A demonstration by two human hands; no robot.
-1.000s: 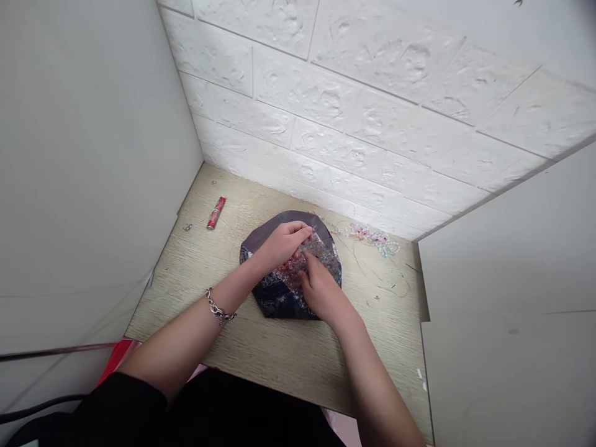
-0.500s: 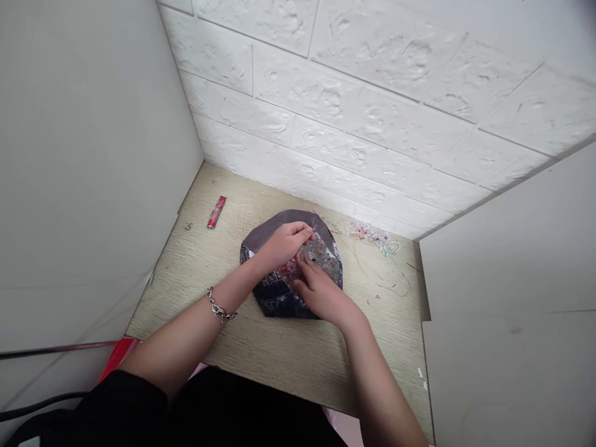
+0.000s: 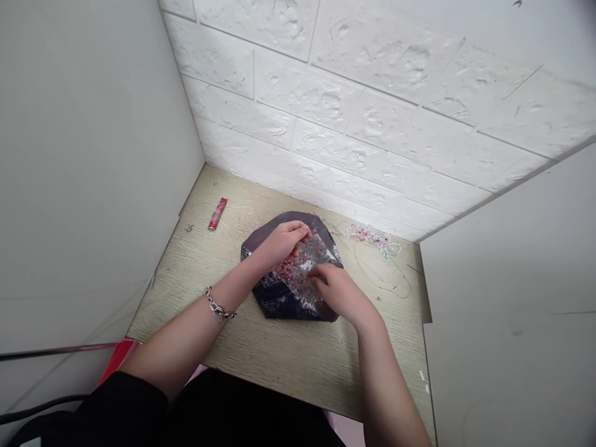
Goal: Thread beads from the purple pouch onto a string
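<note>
A dark, folded fabric bag or pouch (image 3: 284,304) lies on the table, its middle filled with many small loose beads (image 3: 305,282), red and pink at the left, clear and greyish at the right. Above the beads' far side, my left hand (image 3: 286,242) is closed in a pinch; whatever sits between its fingertips is too small to make out. My right hand (image 3: 339,288) comes in from the right, fingers bent and pressed together at the beads. Anything held there is hidden.
A red tube (image 3: 217,214) lies at the table's left, near a small metallic piece (image 3: 189,228). Strung beads (image 3: 370,236) and thin loose threads spread along the white brick-patterned wall (image 3: 326,130). Pale side panels bound the wooden table (image 3: 279,354).
My right hand has drawn back a little to the right, its flatter fingers now curled together, uncovering more beads. My left hand stays nearly in place.
</note>
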